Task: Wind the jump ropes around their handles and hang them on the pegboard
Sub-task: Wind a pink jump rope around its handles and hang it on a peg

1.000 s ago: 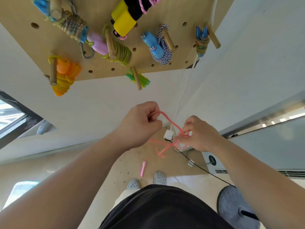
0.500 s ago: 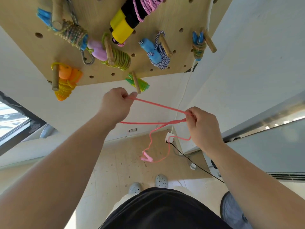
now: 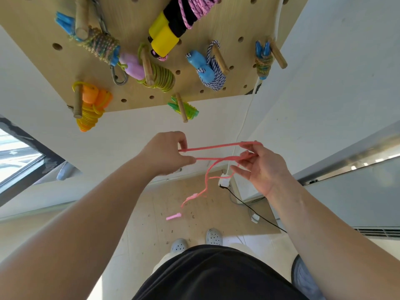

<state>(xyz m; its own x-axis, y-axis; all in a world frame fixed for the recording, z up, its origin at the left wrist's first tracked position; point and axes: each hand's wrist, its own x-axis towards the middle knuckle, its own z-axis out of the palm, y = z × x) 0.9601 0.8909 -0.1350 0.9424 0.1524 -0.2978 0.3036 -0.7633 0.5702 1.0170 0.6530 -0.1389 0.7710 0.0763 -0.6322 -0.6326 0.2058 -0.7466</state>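
At frame centre, L hand (image 3: pixel 166 152) pinches pink rope (image 3: pixel 216 147); R hand (image 3: pixel 263 169) hooks the loop on its forefinger, other fingers spread. Handle (image 3: pixel 173 217) dangles lower centre. Step: gathering slack. Next: likely draw handle up, wind; pegboard (image 3: pixel 194 98) at top

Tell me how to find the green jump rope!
Look at the wooden pegboard on the wall and follow its bottom edge to the middle. On the lowest peg there hangs the green jump rope. It is the only bright green, ridged bundle, smaller than the orange jump rope to its left.
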